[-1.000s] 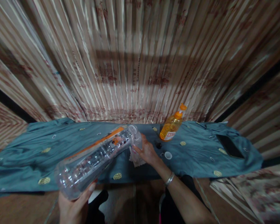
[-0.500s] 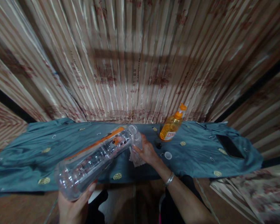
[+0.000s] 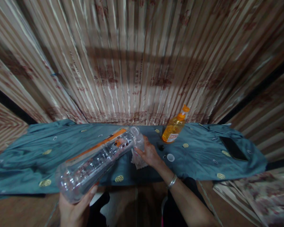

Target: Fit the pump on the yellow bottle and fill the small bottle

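A large clear plastic bottle [image 3: 92, 167] with an orange-edged label lies slanted across my view, its neck up and to the right. My left hand [image 3: 77, 205] is wrapped round its bottom end. At the neck, my right hand [image 3: 149, 153] is closed on a small translucent container [image 3: 139, 142], whose kind I cannot make out; it meets the bottle's mouth. A pale piece with a zigzag edge [image 3: 139, 162], like a wrapper or wipe, shows just below the right fingers. Whether it is held or lying on the cloth, I cannot tell.
A yellow pump bottle [image 3: 174, 129] with an orange top stands behind my right hand. Near it lie a small black object [image 3: 161, 147] and a white round cap [image 3: 170, 157]. A dark phone [image 3: 233, 148] rests at the right on the blue-green cloth [image 3: 198, 164]. A patterned curtain [image 3: 142, 72] hangs behind.
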The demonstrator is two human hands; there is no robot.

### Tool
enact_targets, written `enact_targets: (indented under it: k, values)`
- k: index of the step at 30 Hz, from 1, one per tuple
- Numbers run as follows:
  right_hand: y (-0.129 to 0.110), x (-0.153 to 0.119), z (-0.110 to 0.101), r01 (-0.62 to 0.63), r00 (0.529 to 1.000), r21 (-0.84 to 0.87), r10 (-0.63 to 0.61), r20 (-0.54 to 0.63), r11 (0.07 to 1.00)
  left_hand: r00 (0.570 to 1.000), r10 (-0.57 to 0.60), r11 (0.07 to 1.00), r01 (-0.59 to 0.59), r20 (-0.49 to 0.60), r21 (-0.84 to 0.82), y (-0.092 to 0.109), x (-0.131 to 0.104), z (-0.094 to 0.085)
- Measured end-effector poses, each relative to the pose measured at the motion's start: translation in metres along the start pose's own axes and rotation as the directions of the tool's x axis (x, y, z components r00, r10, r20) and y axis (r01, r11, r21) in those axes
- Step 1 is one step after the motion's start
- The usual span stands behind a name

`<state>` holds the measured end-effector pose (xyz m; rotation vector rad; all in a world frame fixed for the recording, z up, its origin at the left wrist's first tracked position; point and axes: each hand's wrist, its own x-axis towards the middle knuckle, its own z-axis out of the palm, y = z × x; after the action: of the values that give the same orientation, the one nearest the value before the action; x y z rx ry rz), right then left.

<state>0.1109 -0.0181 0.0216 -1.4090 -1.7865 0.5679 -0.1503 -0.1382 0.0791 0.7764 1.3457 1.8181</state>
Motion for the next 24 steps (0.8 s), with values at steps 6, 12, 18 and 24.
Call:
enact_targets:
  k: [6, 12, 18, 24]
  values:
    - [-0.005, 0.000, -0.003, -0.015, 1.000, 0.003, 0.015, 0.023, 1.000, 0.999, -0.053, 0.999, 0.053, -0.004, 0.001, 0.009, -0.007, 0.006]
    - [-0.009, 0.000, -0.004, -0.041, 0.999, -0.023, 0.042, 0.012, 0.999, 0.999, -0.037, 0.999, 0.037, -0.006, 0.006, 0.002, 0.000, -0.002]
    - [-0.009, 0.000, -0.005, -0.026, 1.000, -0.026, 0.026, 0.010, 0.999, 0.999, -0.033, 0.999, 0.032, 0.019, 0.020, -0.004, 0.010, -0.009]
    - [-0.011, 0.001, -0.006, -0.050, 0.998, -0.012, 0.051, 0.036, 0.999, 0.999, -0.031, 0.999, 0.031, 0.020, 0.020, 0.004, -0.003, 0.001]
